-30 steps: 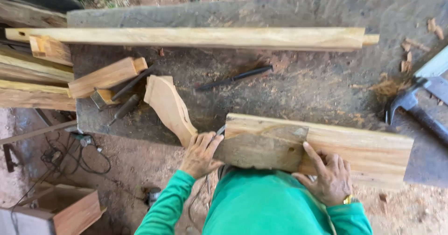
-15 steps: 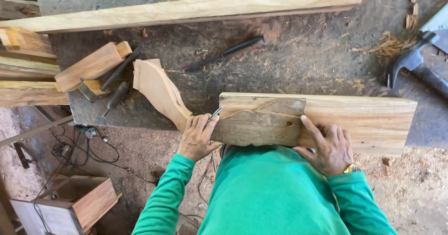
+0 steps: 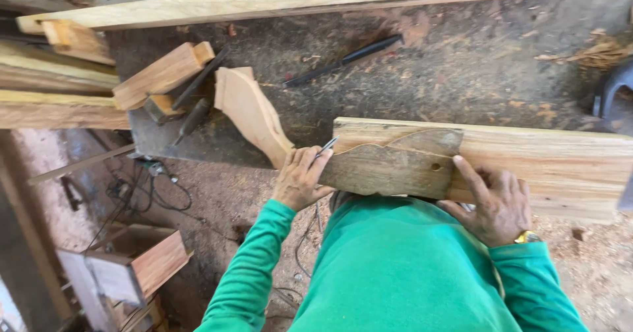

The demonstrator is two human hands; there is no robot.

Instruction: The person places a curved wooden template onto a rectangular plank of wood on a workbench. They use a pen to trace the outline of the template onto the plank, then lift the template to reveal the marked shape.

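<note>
Left hand (image 3: 300, 179) pinching pencil (image 3: 324, 149) at end of dark curved template (image 3: 392, 167). Right hand (image 3: 491, 203), fingers spread, pressing template flat on pale plank (image 3: 560, 167) on workbench (image 3: 461, 75).

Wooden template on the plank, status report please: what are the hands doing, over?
Left hand holds a pencil at the curved wooden template's edge. Right hand presses the template flat on the plank. Carved wood piece lies just left of it.

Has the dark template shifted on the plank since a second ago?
No. The dark template sits at the same spot near the plank's left end, pinned by the right hand; only the camera moved.
</note>
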